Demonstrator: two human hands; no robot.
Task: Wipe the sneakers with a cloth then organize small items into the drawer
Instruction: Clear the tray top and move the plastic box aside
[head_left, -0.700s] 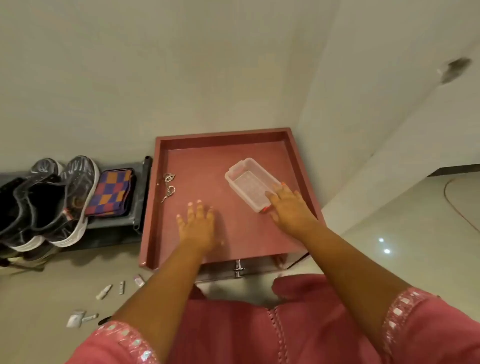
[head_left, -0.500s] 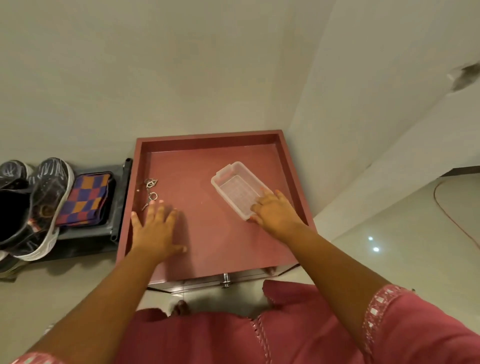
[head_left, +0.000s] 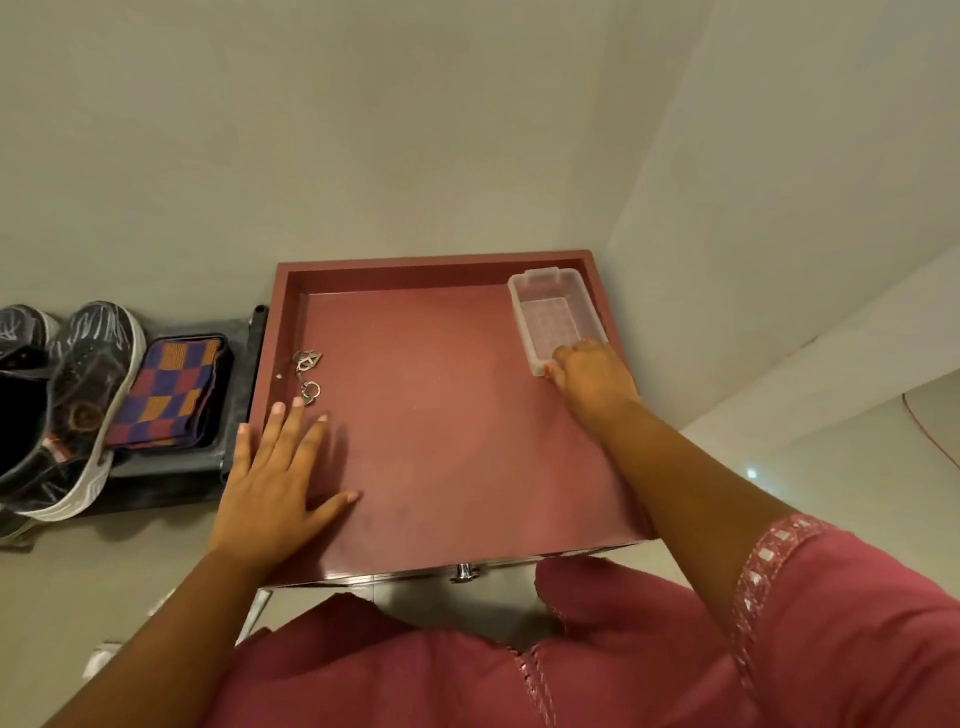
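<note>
— Nearest the camera, what had changed since half a second earlier?

— Past the pink tunic (head_left: 467, 670), the left hand (head_left: 275, 478) lay flat with fingers spread wide on the front left of the drawer (head_left: 447, 447), much as before, its little-finger side over the left wall. The right hand (head_left: 592, 371) had moved most: it had pushed the clear tray (head_left: 556, 317) from the middle of the drawer to the far right corner, and its fingers were curled over the tray's near end. Whether they truly gripped it, I could not tell.

— And the small things?

— The keys (head_left: 307, 371) lay on the drawer floor by the left wall, just beyond the left fingertips, apart from them.

— What about the sneakers?

— The sneakers (head_left: 78, 405) stood on a dark rack (head_left: 236, 395) left of the drawer, with the checked cloth (head_left: 169, 395) folded beside them, between shoes and drawer.

— And the room?

— A pale glossy floor (head_left: 857, 467) was on the right, plain light walls (head_left: 363, 130) met in a corner behind the drawer, and a small metal knob (head_left: 466, 570) showed on the drawer's front.
</note>
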